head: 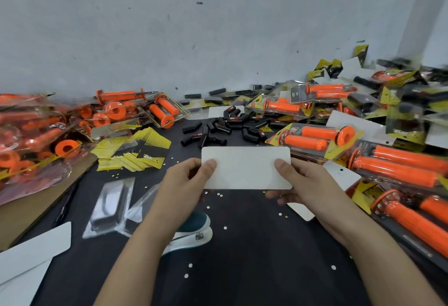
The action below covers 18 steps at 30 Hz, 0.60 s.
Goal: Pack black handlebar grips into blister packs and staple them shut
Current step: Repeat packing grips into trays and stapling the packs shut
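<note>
L hand (184, 179) pinches the L short edge of a white card (246, 167): thumb flat on the top face, fingers curled under, mostly hidden. R hand (305, 184) pinches the R short edge the same way, thumb on top; fingertips show below the near edge at approx. 5 o'clock of the card. Card is at frame centre, blank face up, rounded corners, long axis 9–3 o'clock, held over the dark tabletop (254, 245) w/ fingers beneath it. Black grips (225, 127) lie in a loose pile at 12 o'clock of the card, near it, not touching; axes point every which way. Two clear blister packs (110, 206) lie at 8 o'clock, long axes approx. 1–7 o'clock, contents unclear. Stapler (194, 230), teal and white, at 7 o'clock, partly under the L forearm. Fanned stack of yellow-black printed cards (135, 152) at 10 o'clock. Orange-grip packs (400, 167) heaped at 3 o'clock, more at 9–10 o'clock. Small paper dots (225, 228) scattered at 6 o'clock.
</note>
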Available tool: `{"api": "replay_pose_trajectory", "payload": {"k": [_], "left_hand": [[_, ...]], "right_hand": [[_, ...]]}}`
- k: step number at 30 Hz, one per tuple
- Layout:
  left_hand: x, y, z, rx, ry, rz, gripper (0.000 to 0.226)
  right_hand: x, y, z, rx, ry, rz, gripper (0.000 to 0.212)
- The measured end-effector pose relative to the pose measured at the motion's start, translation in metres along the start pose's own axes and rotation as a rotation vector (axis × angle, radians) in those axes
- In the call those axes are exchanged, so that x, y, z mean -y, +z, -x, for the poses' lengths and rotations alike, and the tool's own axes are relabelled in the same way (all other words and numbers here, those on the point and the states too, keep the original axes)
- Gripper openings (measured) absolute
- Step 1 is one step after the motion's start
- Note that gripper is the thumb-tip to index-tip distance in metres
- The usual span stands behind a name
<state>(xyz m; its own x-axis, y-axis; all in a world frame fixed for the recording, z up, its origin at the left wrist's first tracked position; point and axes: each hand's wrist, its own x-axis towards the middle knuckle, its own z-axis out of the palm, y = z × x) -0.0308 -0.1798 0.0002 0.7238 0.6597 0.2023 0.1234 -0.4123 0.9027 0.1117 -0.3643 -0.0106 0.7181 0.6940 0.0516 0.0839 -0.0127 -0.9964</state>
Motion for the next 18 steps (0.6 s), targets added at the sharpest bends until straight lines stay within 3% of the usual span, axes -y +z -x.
{"api": "replay_pose_trajectory", "payload": {"k": [18], "left_hand": [[-0.019,0.038,-0.001,0.163,0.016,0.152,0.021]], "right_hand": [[0.002,-0.031,-0.003,-0.284,-0.136,0.005,0.028]]}}
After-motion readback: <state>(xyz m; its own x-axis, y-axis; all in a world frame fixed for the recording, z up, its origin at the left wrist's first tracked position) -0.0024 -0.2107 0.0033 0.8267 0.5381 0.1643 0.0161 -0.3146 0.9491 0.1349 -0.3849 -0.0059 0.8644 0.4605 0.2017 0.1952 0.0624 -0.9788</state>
